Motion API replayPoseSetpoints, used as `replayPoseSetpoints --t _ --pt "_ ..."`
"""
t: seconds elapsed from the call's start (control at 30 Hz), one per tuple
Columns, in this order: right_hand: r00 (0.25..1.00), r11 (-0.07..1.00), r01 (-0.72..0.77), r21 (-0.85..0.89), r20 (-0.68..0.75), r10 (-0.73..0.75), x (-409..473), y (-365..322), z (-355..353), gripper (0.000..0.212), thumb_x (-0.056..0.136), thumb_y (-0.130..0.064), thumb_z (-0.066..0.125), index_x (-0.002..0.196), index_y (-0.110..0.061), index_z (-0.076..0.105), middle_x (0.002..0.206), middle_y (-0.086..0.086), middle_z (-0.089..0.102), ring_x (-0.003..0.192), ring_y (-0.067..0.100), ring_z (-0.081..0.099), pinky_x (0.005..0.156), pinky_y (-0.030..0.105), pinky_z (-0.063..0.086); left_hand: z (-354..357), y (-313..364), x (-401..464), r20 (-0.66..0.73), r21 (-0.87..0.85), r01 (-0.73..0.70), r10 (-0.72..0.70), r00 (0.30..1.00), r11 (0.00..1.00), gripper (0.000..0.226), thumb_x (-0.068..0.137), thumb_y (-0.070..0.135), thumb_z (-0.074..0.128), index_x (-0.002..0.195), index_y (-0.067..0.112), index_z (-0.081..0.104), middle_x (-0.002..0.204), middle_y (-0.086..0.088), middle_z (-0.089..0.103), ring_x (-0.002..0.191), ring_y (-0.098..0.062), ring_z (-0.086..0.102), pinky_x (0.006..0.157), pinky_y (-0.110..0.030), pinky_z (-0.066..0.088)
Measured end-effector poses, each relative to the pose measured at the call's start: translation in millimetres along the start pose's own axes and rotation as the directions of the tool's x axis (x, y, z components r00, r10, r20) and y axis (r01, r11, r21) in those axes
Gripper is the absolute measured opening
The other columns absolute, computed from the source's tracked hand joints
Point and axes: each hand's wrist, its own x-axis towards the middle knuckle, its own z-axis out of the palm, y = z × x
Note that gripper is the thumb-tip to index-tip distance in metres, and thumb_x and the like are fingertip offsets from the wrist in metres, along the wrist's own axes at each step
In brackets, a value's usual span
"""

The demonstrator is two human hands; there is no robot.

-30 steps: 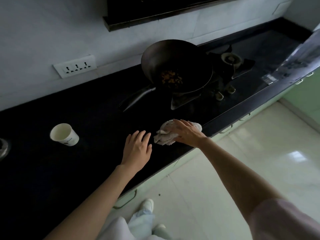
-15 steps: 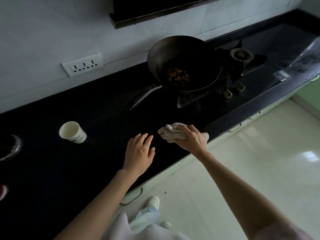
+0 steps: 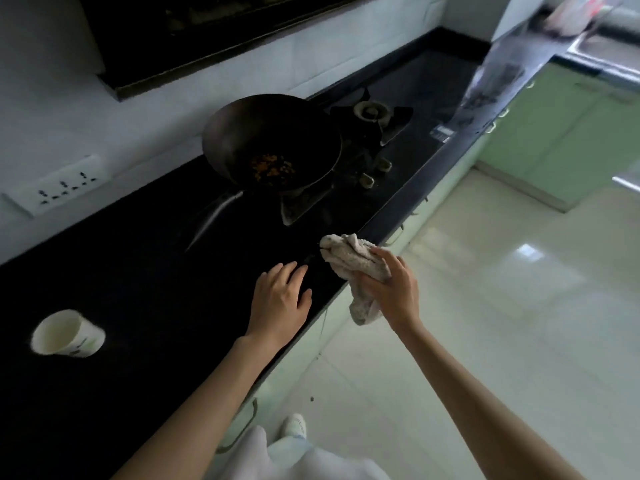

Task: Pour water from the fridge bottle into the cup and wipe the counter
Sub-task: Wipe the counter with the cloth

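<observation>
Right hand point(image 3: 393, 289) grips a crumpled grey-white cloth point(image 3: 353, 261) at the front edge of the black counter point(image 3: 138, 289), one end hanging below the edge. Left hand point(image 3: 278, 303) lies flat, fingers straight, on the counter just beside it. White paper cup point(image 3: 67, 334) stands well apart, far left. Wok point(image 3: 272, 142) with food scraps sits on the gas hob point(image 3: 372, 114).

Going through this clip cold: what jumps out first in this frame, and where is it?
First, the pale cloth gripped in the right hand at the front edge of the black counter, part of it hanging past the edge. The left hand lies flat on the counter just beside it. Next, the dark wok with some food in it on the stove behind, and the white paper cup far to the left.
</observation>
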Motion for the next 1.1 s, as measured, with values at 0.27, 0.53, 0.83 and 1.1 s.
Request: replayPoseSetpoints --t 0.27,0.53,0.83,1.1 --pt "0.946 0.967 -0.092 -0.236 -0.323 0.012 -61 47 -89 0.056 0.063 -0.036 0.085 0.115 -0.035 0.065 0.108 -0.005 0.062 0.088 0.018 0.064 0.069 0.031 0.053 44 88 28 0.119 -0.120 -0.312 0.326 0.938 0.942 0.057 0.087 0.040 0.033 0.126 0.009 0.060 0.129 -0.010 0.060 0.123 -0.029 0.053 0.103 -0.047 0.039" --pt "0.866 0.891 -0.303 -0.337 -0.488 0.110 -103 116 -160 0.055 0.059 -0.026 0.086 0.110 -0.034 0.068 0.104 -0.001 0.063 0.086 0.022 0.066 0.064 0.030 0.054 93 178 38 0.242 -0.159 -0.505 0.529 0.813 0.848 0.050 0.086 0.037 0.038 0.121 0.011 0.062 0.122 -0.009 0.064 0.114 -0.028 0.058 0.096 -0.042 0.045" --pt "0.828 0.822 -0.387 -0.417 -0.549 0.111 -88 210 -260 0.051 0.054 -0.026 0.085 0.103 -0.032 0.071 0.096 -0.004 0.063 0.080 0.017 0.065 0.051 0.024 0.048 157 296 77 0.319 -0.104 -0.541 0.543 0.777 0.835 0.050 0.083 0.037 0.037 0.117 0.011 0.064 0.117 -0.011 0.065 0.108 -0.032 0.061 0.089 -0.044 0.049" --pt "0.832 0.806 -0.403 -0.433 -0.540 0.126 -41 272 -344 0.056 0.050 -0.027 0.088 0.103 -0.033 0.071 0.096 -0.004 0.063 0.080 0.019 0.066 0.052 0.025 0.048 193 374 125 0.305 -0.078 -0.493 0.492 0.815 0.866 0.051 0.083 0.037 0.037 0.114 0.009 0.066 0.115 -0.011 0.066 0.106 -0.031 0.062 0.089 -0.043 0.049"
